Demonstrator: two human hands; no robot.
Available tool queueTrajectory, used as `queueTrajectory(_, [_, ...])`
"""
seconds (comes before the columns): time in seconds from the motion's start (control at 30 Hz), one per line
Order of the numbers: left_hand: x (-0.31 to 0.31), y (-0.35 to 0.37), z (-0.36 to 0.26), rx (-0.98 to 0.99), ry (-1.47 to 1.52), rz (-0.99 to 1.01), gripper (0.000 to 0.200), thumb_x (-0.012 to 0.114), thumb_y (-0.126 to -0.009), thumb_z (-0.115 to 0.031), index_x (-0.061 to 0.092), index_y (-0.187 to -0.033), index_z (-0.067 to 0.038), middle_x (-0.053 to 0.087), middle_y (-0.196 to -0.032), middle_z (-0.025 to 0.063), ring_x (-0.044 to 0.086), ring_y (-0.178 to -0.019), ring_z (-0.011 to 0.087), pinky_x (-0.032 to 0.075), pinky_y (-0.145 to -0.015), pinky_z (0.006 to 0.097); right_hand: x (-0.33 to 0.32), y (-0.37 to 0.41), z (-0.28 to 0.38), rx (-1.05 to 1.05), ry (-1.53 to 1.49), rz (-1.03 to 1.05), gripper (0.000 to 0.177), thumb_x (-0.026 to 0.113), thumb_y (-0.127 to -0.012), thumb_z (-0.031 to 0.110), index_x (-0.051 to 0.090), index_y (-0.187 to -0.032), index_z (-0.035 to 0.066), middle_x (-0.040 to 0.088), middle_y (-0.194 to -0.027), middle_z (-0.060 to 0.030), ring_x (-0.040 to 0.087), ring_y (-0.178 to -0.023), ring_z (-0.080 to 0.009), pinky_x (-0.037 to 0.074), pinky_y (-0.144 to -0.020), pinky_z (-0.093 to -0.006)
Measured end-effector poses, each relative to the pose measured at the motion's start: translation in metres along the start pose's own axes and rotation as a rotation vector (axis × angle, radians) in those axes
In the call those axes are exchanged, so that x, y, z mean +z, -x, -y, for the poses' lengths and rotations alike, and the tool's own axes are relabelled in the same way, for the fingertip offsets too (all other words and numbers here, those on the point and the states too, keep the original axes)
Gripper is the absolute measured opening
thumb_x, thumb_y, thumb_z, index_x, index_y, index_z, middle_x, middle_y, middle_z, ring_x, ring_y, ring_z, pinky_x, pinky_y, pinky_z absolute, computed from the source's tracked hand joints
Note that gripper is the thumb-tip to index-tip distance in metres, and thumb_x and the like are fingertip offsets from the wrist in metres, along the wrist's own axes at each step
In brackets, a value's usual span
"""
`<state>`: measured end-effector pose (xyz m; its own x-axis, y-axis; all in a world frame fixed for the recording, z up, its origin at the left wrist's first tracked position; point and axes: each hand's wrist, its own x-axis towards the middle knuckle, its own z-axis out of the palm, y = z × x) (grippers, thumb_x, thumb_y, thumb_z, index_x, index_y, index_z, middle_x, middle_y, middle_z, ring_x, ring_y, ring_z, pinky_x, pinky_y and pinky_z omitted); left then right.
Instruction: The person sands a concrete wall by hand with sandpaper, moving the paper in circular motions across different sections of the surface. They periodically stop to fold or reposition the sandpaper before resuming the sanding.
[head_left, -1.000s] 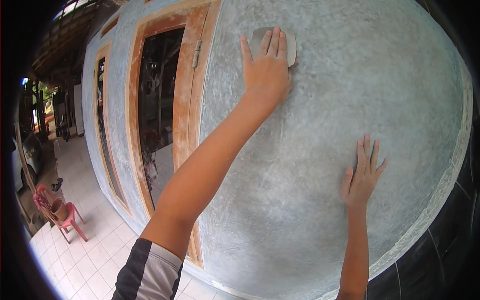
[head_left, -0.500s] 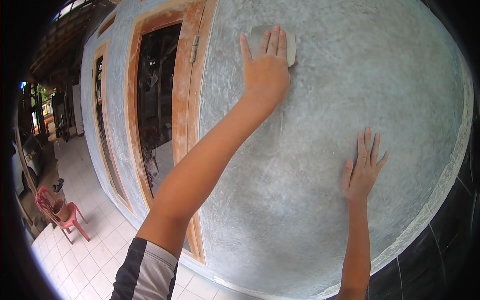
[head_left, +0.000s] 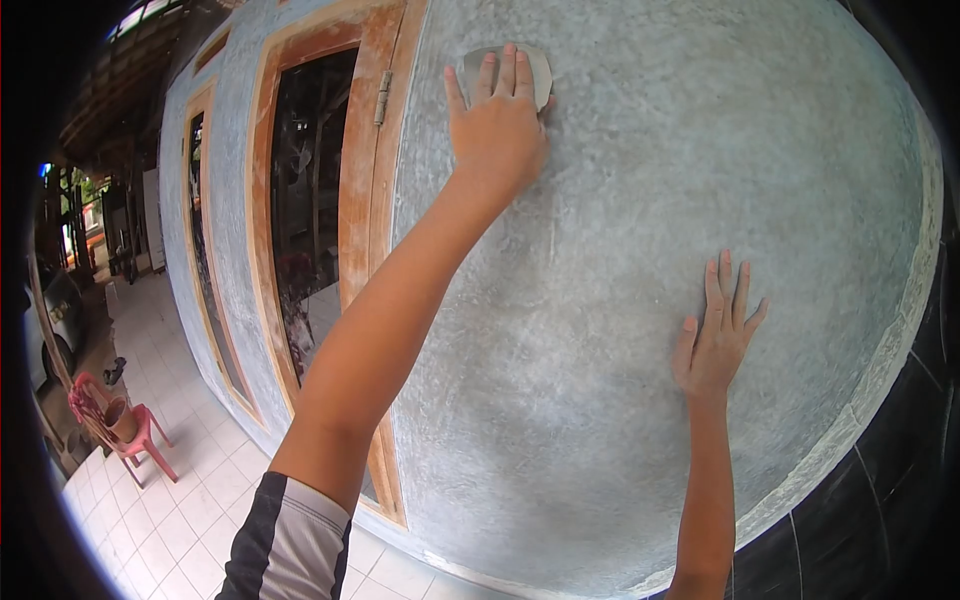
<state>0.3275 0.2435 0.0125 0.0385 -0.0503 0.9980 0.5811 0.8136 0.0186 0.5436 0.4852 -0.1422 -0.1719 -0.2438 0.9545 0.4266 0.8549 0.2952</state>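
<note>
While splayed, left fingers [head_left: 507,72] press sheet [head_left: 541,80].

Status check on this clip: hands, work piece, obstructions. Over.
Left hand flat over pale grey sheet, sheet against wall. Right hand on wall, fingers spread, holding nothing visible. No obstruction seen around either hand.

floor [head_left: 185,515]: pale tiles, visible joints | directly on it: red chair [head_left: 143,433], upright
</note>
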Motion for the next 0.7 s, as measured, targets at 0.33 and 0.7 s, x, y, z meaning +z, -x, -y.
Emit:
queueTrajectory(0.33, [0.005, 0.004, -0.009, 0.051, -0.056, -0.042, 0.060, 0.049, -0.106, -0.031, 0.039, -0.156, 0.000, 0.039, -0.165, 0.0121, 0.036, -0.153, 0.0246, 0.013, -0.128, 0.0553, -0.001, 0.000, 0.001, 0.007, 0.002, 0.002, 0.059, 0.029, -0.109, 0.041, 0.041, -0.158, 0.011, 0.042, -0.164, -0.0074, 0.028, -0.156, -0.0358, 0.007, -0.122, -0.0687])
queueTrajectory(0.7, [0.013, -0.027, -0.022, 0.055, 0.076, -0.090, 0.063, 0.053, -0.099, -0.017, 0.038, -0.157, 0.002, 0.038, -0.166, 0.0121, 0.031, -0.155, 0.0227, 0.009, -0.130, 0.0522, 0.000, -0.001, 0.001, 0.000, -0.017, -0.015, 0.059, 0.028, -0.109, 0.043, 0.041, -0.158, 0.012, 0.042, -0.164, -0.0075, 0.028, -0.156, -0.0361, 0.007, -0.122, -0.0692])
